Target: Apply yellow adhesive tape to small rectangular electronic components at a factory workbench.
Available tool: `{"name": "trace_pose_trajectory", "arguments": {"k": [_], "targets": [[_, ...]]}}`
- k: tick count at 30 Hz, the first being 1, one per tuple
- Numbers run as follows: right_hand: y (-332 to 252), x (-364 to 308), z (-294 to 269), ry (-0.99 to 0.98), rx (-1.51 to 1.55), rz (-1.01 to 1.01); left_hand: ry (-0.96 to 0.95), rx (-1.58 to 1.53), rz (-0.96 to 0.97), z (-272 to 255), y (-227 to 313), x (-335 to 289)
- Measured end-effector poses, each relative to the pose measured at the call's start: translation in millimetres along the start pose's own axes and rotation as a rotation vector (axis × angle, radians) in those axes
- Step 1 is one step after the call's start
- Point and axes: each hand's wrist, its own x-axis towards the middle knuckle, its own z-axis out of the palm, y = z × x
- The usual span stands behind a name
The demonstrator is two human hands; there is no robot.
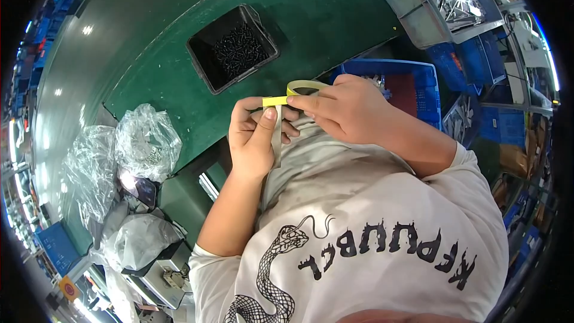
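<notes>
Nearest: white shirt (371, 245) with a snake print fills the lower frame. Above it, left hand (257, 137) is curled around a thin pale strip (277, 137) that hangs down along the palm, thumb pressed against it. Right hand (347, 107) pinches the yellow tape end (275, 101) between thumb and forefinger; the tape roll (305, 87) sits just behind the fingertips, touching them. Both hands are closed on the tape, held in the air over the shirt and the table edge. Judgement: tape is light, limp and sticky on one face; it will fold or cling if slack, so best held at the free end and by the roll's rim, kept taut. Left: crumpled clear bags (140, 143) on the near bench. Farther: green table (179, 54) with a black bin (232, 48) of small dark screws. Far right: blue crate (412, 78), grey tray (442, 6) of silvery parts.
</notes>
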Motion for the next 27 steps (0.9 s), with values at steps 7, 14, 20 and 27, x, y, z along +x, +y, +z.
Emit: {"name": "trace_pose_trajectory", "arguments": {"k": [7,14,20,27], "targets": [[-11,-4,-2,-0.055,-0.086,0.010,0.004,-0.062,-0.034,8,3,-1],[-5,0,4,0.069,-0.166,-0.142,0.202,0.140,-0.110,5,3,-6],[-4,-9,7,0.077,-0.227,-0.159,0.197,0.063,-0.089,-2,-12,-3],[0,-10,12,-0.054,-0.067,-0.057,0.379,0.399,-0.269,56,42,-18]]}}
